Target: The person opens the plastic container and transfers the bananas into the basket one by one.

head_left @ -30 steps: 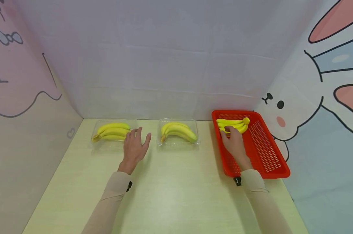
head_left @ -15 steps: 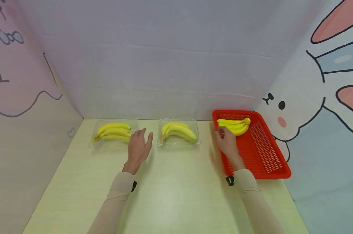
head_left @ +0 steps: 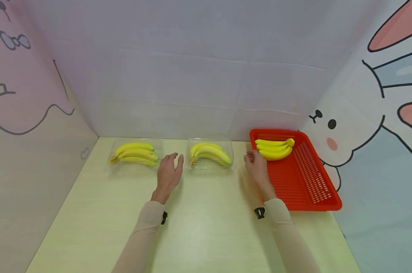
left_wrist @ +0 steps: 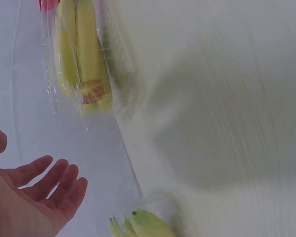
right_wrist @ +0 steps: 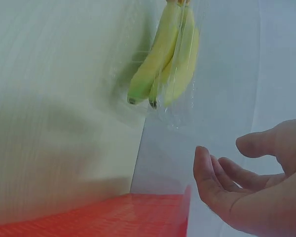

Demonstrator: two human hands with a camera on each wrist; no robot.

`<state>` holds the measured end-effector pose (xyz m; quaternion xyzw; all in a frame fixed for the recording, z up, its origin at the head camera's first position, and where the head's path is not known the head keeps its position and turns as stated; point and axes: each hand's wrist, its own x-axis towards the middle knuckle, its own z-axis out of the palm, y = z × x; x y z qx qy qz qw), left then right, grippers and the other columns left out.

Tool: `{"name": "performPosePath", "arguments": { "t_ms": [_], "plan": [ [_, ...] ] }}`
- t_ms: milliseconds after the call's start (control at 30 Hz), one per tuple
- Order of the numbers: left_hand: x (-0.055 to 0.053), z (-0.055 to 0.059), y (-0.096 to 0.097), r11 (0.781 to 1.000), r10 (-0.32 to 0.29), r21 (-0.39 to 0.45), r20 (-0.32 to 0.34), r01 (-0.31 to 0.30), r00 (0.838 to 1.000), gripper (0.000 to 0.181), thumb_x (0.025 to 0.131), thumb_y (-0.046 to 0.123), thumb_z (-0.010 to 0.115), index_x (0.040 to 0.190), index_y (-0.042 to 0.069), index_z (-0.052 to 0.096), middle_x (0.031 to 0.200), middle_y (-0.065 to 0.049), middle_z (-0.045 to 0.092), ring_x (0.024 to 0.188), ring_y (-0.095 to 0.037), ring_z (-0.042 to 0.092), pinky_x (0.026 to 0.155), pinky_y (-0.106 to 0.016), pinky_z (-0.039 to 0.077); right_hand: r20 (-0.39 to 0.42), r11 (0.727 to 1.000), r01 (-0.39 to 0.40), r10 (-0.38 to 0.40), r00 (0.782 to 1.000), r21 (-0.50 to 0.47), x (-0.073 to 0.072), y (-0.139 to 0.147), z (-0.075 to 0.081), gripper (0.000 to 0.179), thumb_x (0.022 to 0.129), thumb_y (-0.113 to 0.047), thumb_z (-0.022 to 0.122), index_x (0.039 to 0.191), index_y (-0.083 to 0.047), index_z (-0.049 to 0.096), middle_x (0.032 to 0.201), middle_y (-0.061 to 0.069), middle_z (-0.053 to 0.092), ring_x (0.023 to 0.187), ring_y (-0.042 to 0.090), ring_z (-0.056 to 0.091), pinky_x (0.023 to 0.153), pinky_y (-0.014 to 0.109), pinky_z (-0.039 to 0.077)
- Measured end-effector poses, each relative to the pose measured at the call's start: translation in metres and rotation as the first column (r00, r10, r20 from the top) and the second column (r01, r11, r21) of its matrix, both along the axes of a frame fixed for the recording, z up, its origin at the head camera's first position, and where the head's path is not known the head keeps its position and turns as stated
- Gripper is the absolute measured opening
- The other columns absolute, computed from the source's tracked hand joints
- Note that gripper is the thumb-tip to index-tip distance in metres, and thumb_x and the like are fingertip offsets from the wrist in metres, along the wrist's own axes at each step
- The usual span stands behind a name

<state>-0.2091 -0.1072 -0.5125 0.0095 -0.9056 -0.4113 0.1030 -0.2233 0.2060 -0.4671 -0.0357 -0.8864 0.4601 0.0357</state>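
Note:
Between two clear plastic trays hovers my left hand (head_left: 169,173), its fingers loosely bent with nothing in them. Beside it on the left, a bunch of bananas (head_left: 137,153) lies in the left tray (head_left: 114,146). A second bunch of bananas (head_left: 210,153) sits in the middle tray (head_left: 227,144), to its right. My right hand (head_left: 257,168) is over the left rim of the red basket (head_left: 311,182), with loosely curved fingers and nothing held. A third bunch of bananas (head_left: 274,149) rests inside that basket at the back. In the right wrist view the thumb and fingertips are apart.
Pale wooden table (head_left: 206,227) spreads in front of the trays. A white cloth wall (head_left: 178,76) rises behind its back edge. Printed cartoon cloths stand on both sides, with a rabbit (head_left: 342,129) on the right one.
My right hand has drawn left from the bananas in the basket to the basket's rim. My left hand has shifted right, away from the left tray.

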Motion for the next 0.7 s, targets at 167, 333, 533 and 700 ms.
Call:
{"name": "performPosePath", "arguments": {
  "t_ms": [167, 333, 533, 700],
  "plan": [
    [-0.001, -0.004, 0.006, 0.999, 0.007, 0.031, -0.017, -0.006, 1.0, 0.055, 0.11, 0.043, 0.041, 0.135, -0.002, 0.061, 0.128, -0.021, 0.063, 0.116, -0.04, 0.058, 0.091, -0.057, 0.05, 0.004, 1.0, 0.004, -0.004, 1.0, 0.003, -0.003, -0.005, -0.008, 0.034, 0.106, -0.01, 0.053, 0.135, 0.009, 0.053, 0.128, 0.026, 0.06, 0.115, 0.039, 0.058, 0.105, 0.048, 0.05],
    [-0.002, -0.012, 0.01, 0.999, 0.032, 0.038, -0.046, -0.03, 0.998, 0.05, 0.11, 0.04, 0.043, 0.129, -0.001, 0.064, 0.118, -0.018, 0.067, 0.105, -0.035, 0.063, 0.087, -0.052, 0.052, 0.009, 1.0, 0.006, -0.006, 1.0, -0.006, -0.003, -0.01, -0.015, 0.033, 0.105, -0.008, 0.054, 0.133, 0.009, 0.053, 0.129, 0.026, 0.06, 0.116, 0.039, 0.059, 0.104, 0.048, 0.05],
    [-0.002, -0.017, 0.014, 0.994, 0.07, 0.085, -0.054, -0.065, 0.996, 0.043, 0.109, 0.033, 0.047, 0.123, -0.002, 0.067, 0.11, -0.017, 0.07, 0.098, -0.034, 0.065, 0.085, -0.051, 0.053, -0.005, 1.0, 0.023, -0.023, 1.0, 0.012, -0.003, -0.017, -0.023, 0.031, 0.103, -0.006, 0.054, 0.128, 0.012, 0.056, 0.122, 0.028, 0.063, 0.113, 0.041, 0.061, 0.101, 0.051, 0.051],
    [-0.002, -0.022, 0.018, 0.986, 0.084, 0.141, 0.003, -0.083, 0.996, 0.041, 0.109, 0.032, 0.047, 0.124, -0.002, 0.067, 0.11, -0.016, 0.07, 0.097, -0.032, 0.067, 0.083, -0.049, 0.054, 0.034, 0.999, 0.036, -0.036, 0.999, 0.009, -0.002, -0.023, -0.029, 0.031, 0.103, -0.006, 0.053, 0.129, 0.011, 0.056, 0.122, 0.027, 0.062, 0.111, 0.04, 0.06, 0.099, 0.05, 0.052]
  ]
}}
